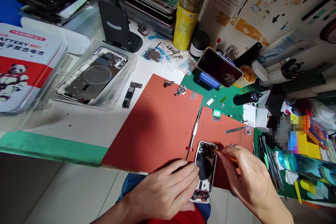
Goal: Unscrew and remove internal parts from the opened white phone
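A white phone housing [206,182], its inner parts exposed, lies at the near edge of the red mat, with its lower end reaching past that edge. My left hand [168,187] holds it along the left side, fingers stretched together against the rim and thumb lower down. A thin orange tool [231,157] is pinched in my right hand [246,171]; its tip meets the upper right of the housing. Whether it is tweezers or a pry stick I cannot make out. Left of the housing, a silver pen-like tool [194,131] with a red ring rests on the mat.
Small phone parts [180,90] dot the far side of the red mat [154,122]. A logic board [130,94] and another opened housing [94,77] lie left. A phone on a stand [219,67], a yellow can [185,24], tweezers [235,130] and a blue bottle [307,166] surround the workspace.
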`<state>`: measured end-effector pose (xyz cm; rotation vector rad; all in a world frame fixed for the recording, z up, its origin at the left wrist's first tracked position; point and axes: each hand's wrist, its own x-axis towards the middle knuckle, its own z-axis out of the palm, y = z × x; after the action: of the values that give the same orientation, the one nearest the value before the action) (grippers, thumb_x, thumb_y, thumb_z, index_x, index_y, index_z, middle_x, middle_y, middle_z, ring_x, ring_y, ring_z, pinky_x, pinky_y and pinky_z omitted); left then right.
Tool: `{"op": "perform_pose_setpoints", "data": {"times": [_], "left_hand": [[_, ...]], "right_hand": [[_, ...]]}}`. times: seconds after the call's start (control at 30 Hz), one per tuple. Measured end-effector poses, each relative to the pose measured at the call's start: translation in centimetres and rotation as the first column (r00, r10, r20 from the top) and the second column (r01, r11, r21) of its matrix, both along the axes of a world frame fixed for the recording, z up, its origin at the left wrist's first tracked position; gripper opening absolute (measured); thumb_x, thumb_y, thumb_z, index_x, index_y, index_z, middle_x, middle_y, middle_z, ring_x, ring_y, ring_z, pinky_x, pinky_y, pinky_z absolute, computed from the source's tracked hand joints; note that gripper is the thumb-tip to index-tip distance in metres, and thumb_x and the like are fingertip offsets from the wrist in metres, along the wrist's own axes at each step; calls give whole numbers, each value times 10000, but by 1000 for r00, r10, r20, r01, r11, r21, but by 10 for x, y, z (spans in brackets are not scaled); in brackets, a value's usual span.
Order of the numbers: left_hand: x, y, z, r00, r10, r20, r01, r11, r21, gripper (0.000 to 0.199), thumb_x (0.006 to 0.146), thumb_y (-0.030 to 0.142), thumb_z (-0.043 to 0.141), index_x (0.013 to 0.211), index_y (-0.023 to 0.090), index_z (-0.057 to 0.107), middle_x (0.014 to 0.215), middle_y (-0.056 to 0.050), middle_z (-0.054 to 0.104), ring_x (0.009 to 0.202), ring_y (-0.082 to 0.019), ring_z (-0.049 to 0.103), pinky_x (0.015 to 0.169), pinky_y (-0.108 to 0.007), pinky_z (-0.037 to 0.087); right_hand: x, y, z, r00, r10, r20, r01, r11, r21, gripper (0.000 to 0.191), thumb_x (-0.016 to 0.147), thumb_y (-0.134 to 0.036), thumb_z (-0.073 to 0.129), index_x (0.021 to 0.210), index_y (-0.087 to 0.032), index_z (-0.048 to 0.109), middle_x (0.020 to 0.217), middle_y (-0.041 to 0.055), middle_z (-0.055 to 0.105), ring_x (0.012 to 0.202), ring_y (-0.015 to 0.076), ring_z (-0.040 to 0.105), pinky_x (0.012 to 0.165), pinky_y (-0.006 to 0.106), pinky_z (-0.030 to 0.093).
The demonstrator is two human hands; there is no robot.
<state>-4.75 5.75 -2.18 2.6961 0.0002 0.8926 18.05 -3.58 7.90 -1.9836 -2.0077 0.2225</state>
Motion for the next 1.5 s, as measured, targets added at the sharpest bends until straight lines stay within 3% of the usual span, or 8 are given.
{"op": "perform_pose_setpoints", "data": {"times": [0.13, 0.3, 0.4, 0.57, 1.13, 1.5], "left_hand": [[-1, 0, 0, 1000, -4, -2, 4, 1000, 1, 430, 951, 509, 659, 1101, 117, 749, 1194, -104, 768, 1188, -258, 656, 1039, -429, 500], [-2, 0, 0, 1000, -11, -4, 11, 1000, -3, 427, 944, 501, 669, 1106, 113, 744, 1201, -118, 760, 1185, -267, 659, 1057, -433, 489], [-2, 0, 1, 1000, -10, -1, 10, 1000, -3, 424, 949, 496, 663, 1107, 111, 745, 1196, -121, 762, 1179, -270, 662, 1049, -435, 492], [-1, 0, 1, 1000, -8, -5, 8, 1000, 2, 434, 946, 504, 665, 1109, 110, 742, 1194, -117, 762, 1182, -269, 660, 1041, -432, 495], [-2, -1, -1, 1000, -19, -16, 19, 1000, 0, 442, 953, 508, 654, 1122, 109, 742, 1209, -114, 760, 1190, -271, 658, 1039, -439, 501], [-2, 0, -1, 999, -27, -29, 27, 1000, 9, 451, 960, 518, 642, 1126, 111, 742, 1218, -109, 759, 1197, -267, 650, 1037, -437, 494]], "right_hand": [[0, -1, 2, 999, 34, -37, -37, 994, -107, 189, 977, -96, 488, 1131, -187, 547, 908, 40, 626, 777, 141, 588, 690, 291, 508], [-3, 2, 3, 1000, -7, 17, 7, 1000, 24, 140, 963, -111, 566, 1085, -179, 548, 882, 30, 637, 729, 120, 587, 662, 264, 494], [-5, 2, 4, 999, 24, -31, -25, 1000, -18, 162, 962, -94, 535, 1110, -162, 544, 893, 42, 625, 774, 134, 596, 690, 280, 508], [-6, -1, 4, 1000, -19, 9, 18, 998, 58, 159, 951, -100, 581, 1097, -156, 551, 887, 42, 630, 754, 125, 603, 664, 267, 497], [-9, -4, -1, 1000, -19, 2, 19, 998, 58, 188, 966, -122, 551, 1154, -141, 552, 960, 80, 650, 868, 154, 640, 742, 288, 538], [-10, -5, -5, 998, -63, 7, 62, 993, 95, 182, 964, -126, 559, 1144, -153, 552, 944, 58, 658, 814, 135, 638, 721, 275, 533]]}}
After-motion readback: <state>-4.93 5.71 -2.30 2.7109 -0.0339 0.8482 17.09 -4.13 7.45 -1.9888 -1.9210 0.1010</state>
